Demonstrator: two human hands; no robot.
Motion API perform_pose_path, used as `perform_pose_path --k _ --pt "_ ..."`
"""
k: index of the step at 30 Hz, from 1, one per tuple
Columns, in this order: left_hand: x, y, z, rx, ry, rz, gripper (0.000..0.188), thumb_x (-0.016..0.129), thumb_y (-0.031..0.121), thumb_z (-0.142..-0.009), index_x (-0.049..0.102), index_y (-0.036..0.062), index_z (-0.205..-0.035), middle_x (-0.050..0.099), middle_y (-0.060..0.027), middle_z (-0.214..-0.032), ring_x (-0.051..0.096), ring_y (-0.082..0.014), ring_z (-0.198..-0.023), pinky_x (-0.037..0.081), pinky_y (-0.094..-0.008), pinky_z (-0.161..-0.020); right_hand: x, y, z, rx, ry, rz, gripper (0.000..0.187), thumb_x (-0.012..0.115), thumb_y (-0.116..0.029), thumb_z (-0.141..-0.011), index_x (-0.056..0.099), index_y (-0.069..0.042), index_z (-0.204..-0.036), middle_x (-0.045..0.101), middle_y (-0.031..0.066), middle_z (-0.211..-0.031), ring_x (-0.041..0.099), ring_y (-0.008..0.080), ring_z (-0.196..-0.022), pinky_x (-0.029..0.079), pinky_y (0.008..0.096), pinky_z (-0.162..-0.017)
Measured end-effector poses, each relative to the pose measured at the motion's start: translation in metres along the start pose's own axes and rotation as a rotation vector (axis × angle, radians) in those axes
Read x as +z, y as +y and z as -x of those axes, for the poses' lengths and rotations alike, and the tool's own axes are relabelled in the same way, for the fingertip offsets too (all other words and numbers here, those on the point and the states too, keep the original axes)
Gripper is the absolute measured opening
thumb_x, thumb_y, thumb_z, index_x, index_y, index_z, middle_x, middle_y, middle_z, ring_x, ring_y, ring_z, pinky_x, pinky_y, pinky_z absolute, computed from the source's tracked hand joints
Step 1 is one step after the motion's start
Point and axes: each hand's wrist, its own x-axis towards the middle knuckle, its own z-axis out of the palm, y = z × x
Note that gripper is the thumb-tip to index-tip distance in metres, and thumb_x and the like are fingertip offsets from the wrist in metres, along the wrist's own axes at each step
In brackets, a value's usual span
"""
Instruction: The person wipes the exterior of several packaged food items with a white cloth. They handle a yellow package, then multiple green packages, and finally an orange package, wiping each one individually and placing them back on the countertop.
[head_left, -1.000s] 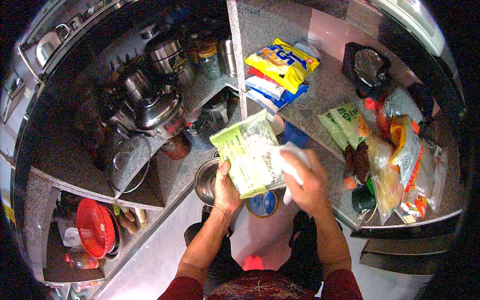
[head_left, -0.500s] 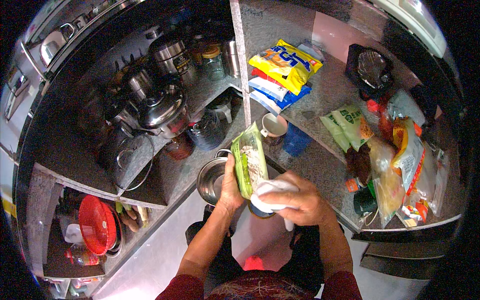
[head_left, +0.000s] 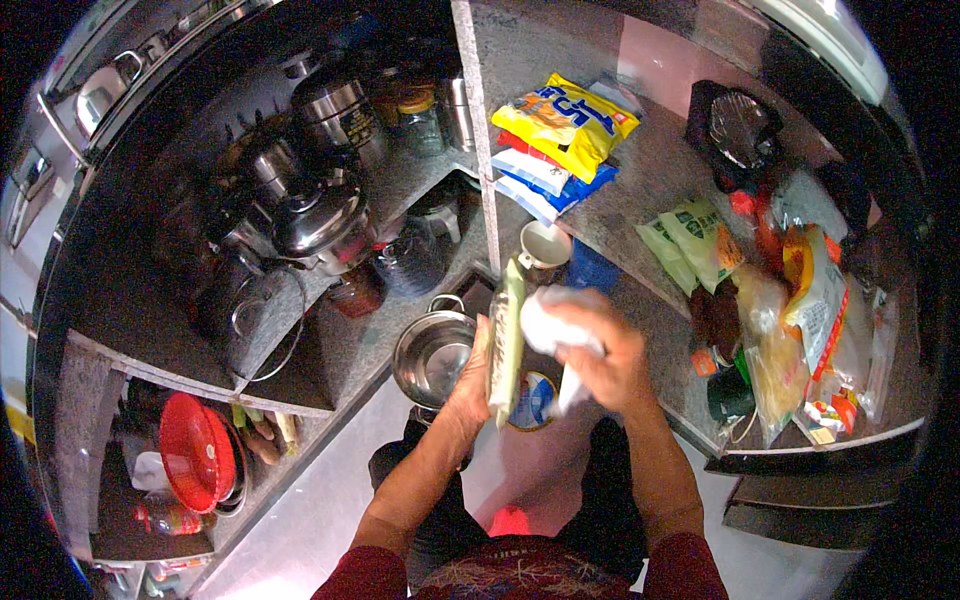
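Note:
My left hand (head_left: 472, 385) is closed on a green packet (head_left: 512, 335) with a clear window that shows pale contents. The packet stands nearly edge-on, its narrow side facing up. Bunched in my right hand (head_left: 618, 358) is a white cloth (head_left: 562, 312), held close to the packet's right side; the hand is slightly blurred, and I cannot tell whether the cloth touches the packet. A shiny steel pot (head_left: 432, 352) with loop handles sits just left of my left hand. Below the packet shows a round blue and white lid or tin (head_left: 535, 402), partly hidden.
A white cup (head_left: 545, 246) stands beyond the packet. Stacked bags (head_left: 566, 125) lie at the back, and several food packets (head_left: 795, 320) crowd the right shelf. Steel pots (head_left: 320, 225) fill the left shelf. A red basket (head_left: 195, 450) sits in the lower left compartment.
The packet has turned from showing its windowed face to nearly edge-on. My right hand with the cloth has moved up and right, uncovering the blue and white round thing.

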Motion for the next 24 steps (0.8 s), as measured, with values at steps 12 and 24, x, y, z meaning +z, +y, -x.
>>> perform_pose_path --k 12,24 --pt "0.013 -0.004 0.009 -0.061 0.0 0.045 0.054 0.048 0.058 -0.08 0.058 0.0132 -0.107 0.063 -0.0034 -0.096 0.061 -0.0182 -0.078 0.052 -0.0309 -0.071 0.012 -0.003 -0.003 -0.012 0.061 0.065 0.035 0.06 0.002 -0.073 0.059 -0.004 -0.107 0.059 0.0129 -0.104 0.056 0.0283 -0.093 0.044 0.0362 -0.082" --pt "-0.07 -0.009 -0.032 0.314 -0.426 -0.076 0.047 0.055 0.034 -0.085 0.044 0.0084 -0.123 0.055 -0.0061 -0.11 0.056 -0.0187 -0.092 0.048 -0.0297 -0.08 0.055 -0.014 0.014 -0.105 -0.091 0.094 0.037 0.062 0.003 -0.071 0.059 -0.005 -0.106 0.055 0.0178 -0.105 0.057 0.0308 -0.091 0.047 0.0369 -0.078"
